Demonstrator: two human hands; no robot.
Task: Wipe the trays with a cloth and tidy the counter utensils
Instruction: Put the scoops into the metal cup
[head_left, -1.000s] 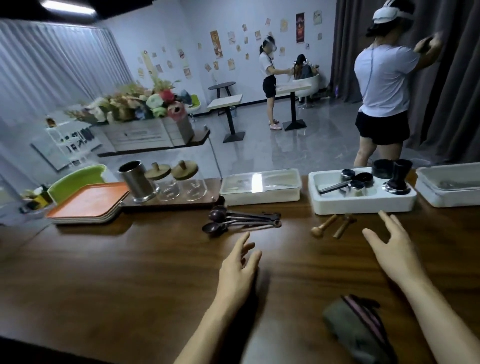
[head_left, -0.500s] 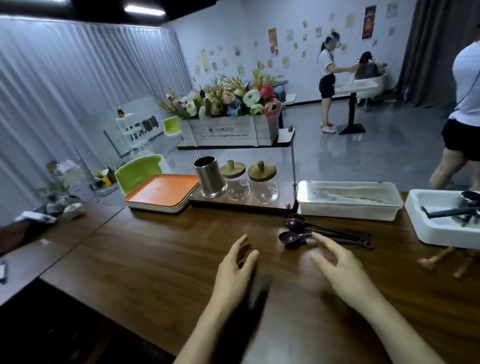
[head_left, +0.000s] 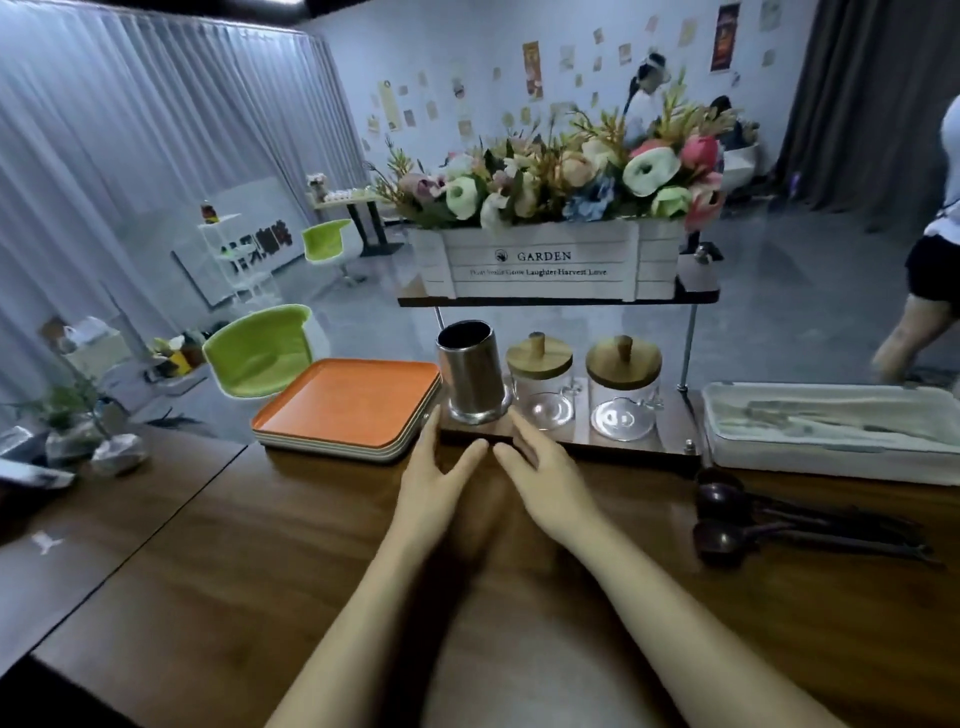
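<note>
Left hand (head_left: 431, 488), right hand (head_left: 545, 478) (both outstretched); two jars (head_left: 540, 387).

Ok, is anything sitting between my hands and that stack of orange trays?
Nothing visible does. The left hand is already by the right corner of the orange trays, over bare counter. The steel cup stands right of the stack, ahead of the right hand, not in the path.

The dark wooden counter (head_left: 260, 545) is gleaming smooth and glossy. Far left, the orange trays (head_left: 353, 400) are looking like matt plastic. The cup (head_left: 470, 371) beside them is shining as brushed metal. The clear glass jars (head_left: 543, 402) are wearing wooden lids (head_left: 539, 357).
</note>
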